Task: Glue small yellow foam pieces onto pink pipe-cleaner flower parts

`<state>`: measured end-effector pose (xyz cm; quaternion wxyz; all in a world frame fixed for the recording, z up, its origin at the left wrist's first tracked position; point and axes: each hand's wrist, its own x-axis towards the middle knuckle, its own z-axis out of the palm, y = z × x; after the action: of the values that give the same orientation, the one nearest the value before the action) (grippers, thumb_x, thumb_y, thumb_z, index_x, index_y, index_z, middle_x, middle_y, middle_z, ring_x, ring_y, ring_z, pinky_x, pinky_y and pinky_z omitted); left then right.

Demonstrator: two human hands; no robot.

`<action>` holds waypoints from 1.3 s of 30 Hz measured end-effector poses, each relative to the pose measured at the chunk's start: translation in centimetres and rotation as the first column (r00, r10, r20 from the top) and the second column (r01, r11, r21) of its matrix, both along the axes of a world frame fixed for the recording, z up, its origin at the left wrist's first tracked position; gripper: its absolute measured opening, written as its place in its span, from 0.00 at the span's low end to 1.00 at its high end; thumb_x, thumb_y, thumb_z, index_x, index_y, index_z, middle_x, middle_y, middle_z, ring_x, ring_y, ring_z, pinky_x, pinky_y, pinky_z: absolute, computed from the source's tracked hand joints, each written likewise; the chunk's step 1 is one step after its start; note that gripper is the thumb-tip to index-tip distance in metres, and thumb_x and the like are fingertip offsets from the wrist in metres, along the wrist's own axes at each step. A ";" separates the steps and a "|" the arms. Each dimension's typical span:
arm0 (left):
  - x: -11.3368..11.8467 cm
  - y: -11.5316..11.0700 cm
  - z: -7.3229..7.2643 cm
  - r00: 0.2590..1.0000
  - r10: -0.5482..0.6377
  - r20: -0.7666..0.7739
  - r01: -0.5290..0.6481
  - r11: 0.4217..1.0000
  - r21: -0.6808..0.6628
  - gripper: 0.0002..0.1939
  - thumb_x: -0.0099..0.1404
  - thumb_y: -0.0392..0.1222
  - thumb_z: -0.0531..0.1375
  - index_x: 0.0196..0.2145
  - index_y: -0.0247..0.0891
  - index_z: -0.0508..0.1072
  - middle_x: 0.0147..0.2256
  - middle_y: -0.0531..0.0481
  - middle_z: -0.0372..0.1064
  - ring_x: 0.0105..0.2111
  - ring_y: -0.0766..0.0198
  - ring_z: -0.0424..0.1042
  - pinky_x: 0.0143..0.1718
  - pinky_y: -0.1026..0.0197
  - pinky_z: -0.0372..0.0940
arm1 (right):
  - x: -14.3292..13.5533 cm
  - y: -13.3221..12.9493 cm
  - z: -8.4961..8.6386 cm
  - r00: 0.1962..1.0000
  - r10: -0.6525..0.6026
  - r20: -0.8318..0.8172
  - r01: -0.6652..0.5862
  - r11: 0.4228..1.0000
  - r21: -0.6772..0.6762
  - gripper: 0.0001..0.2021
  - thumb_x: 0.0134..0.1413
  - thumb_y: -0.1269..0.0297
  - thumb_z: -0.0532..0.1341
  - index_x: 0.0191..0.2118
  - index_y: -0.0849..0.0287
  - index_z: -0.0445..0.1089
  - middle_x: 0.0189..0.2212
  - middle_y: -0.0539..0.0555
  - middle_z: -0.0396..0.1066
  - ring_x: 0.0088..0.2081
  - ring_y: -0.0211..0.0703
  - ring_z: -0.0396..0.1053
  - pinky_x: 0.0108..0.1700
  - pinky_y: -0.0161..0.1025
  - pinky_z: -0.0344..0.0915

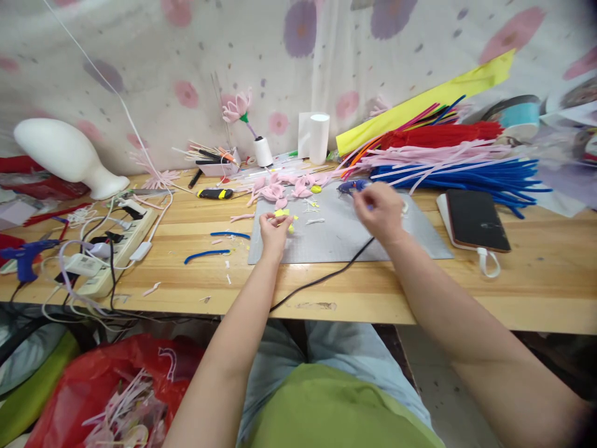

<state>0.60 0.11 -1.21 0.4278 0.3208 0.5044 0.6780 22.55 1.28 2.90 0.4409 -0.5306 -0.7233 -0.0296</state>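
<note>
My left hand (274,236) is over the left part of the grey cutting mat (326,239), fingers pinched on a small yellow piece (282,213). Its exact kind is too small to make out. On the mat's right half, my right hand (381,211) is closed around a blue glue gun (353,186), partly hidden by the fingers; the nozzle points left. A black cord (321,279) runs from near this hand over the table edge. Pink fuzzy petals (275,190) lie beyond my left hand, with short white pieces (316,221) between the hands.
Bundles of blue (457,180) and red pipe cleaners (443,135) lie at back right, near a black notebook (478,219). A pink flower (239,107) stands in a white spool. At left are a power strip (119,249), another blue glue gun (28,256) and a white mannequin head (65,152).
</note>
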 end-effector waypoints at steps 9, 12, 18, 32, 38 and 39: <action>0.4 -0.5 -0.3 0.994 -0.099 -0.043 0.099 0.995 0.005 0.25 0.44 0.33 0.67 0.34 0.41 0.56 0.24 0.57 0.71 0.26 0.69 0.70 0.34 0.65 0.60 | -7.4 -0.1 -3.5 0.921 0.386 0.056 -0.347 0.875 -0.338 0.11 0.55 0.58 0.56 0.34 0.58 0.72 0.31 0.53 0.71 0.33 0.39 0.64 0.36 0.36 0.56; 0.5 -0.6 -0.2 0.989 -0.128 -0.075 0.126 0.991 -0.035 0.24 0.44 0.33 0.68 0.34 0.40 0.58 0.23 0.57 0.71 0.24 0.70 0.69 0.32 0.66 0.60 | -7.1 0.1 -3.6 0.920 0.389 0.046 -0.352 0.873 -0.338 0.10 0.56 0.61 0.54 0.33 0.58 0.71 0.31 0.53 0.71 0.32 0.39 0.64 0.36 0.36 0.55; 0.5 -0.7 0.1 0.997 -0.082 0.004 0.082 0.997 -0.001 0.22 0.49 0.37 0.67 0.39 0.40 0.61 0.31 0.49 0.74 0.32 0.66 0.73 0.32 0.65 0.62 | -6.9 0.2 -3.8 0.940 0.340 -0.024 -0.321 0.860 -0.396 0.10 0.54 0.62 0.55 0.32 0.58 0.72 0.29 0.53 0.71 0.30 0.39 0.64 0.34 0.35 0.56; 0.6 -0.7 0.8 0.998 0.009 0.055 -0.006 0.999 -0.044 0.28 0.43 0.31 0.69 0.36 0.40 0.57 0.25 0.55 0.72 0.29 0.67 0.74 0.40 0.62 0.63 | -7.0 -0.3 -3.9 0.934 0.347 -0.090 -0.341 0.784 -0.519 0.09 0.50 0.61 0.57 0.31 0.59 0.72 0.27 0.51 0.72 0.28 0.37 0.64 0.31 0.34 0.54; -0.6 -0.4 1.1 0.995 0.095 0.035 -0.093 0.995 -0.046 0.28 0.44 0.31 0.69 0.36 0.41 0.55 0.24 0.56 0.71 0.27 0.69 0.72 0.40 0.63 0.62 | -5.4 -0.2 -3.6 0.894 0.435 -0.112 -0.421 0.726 -0.544 0.09 0.50 0.65 0.52 0.34 0.59 0.69 0.27 0.50 0.71 0.28 0.37 0.64 0.32 0.34 0.56; -0.8 -0.3 1.0 0.995 0.099 0.029 -0.098 0.994 -0.047 0.28 0.44 0.32 0.69 0.36 0.41 0.55 0.24 0.56 0.71 0.26 0.69 0.72 0.39 0.64 0.62 | -5.2 -0.1 -3.5 0.902 0.417 -0.112 -0.407 0.735 -0.542 0.10 0.52 0.65 0.51 0.34 0.59 0.67 0.26 0.50 0.71 0.28 0.38 0.64 0.32 0.34 0.57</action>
<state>-0.20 -0.21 -0.16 0.4088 0.2752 0.5282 0.6915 17.39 1.20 -0.60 0.2575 -0.4612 -0.8035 0.2745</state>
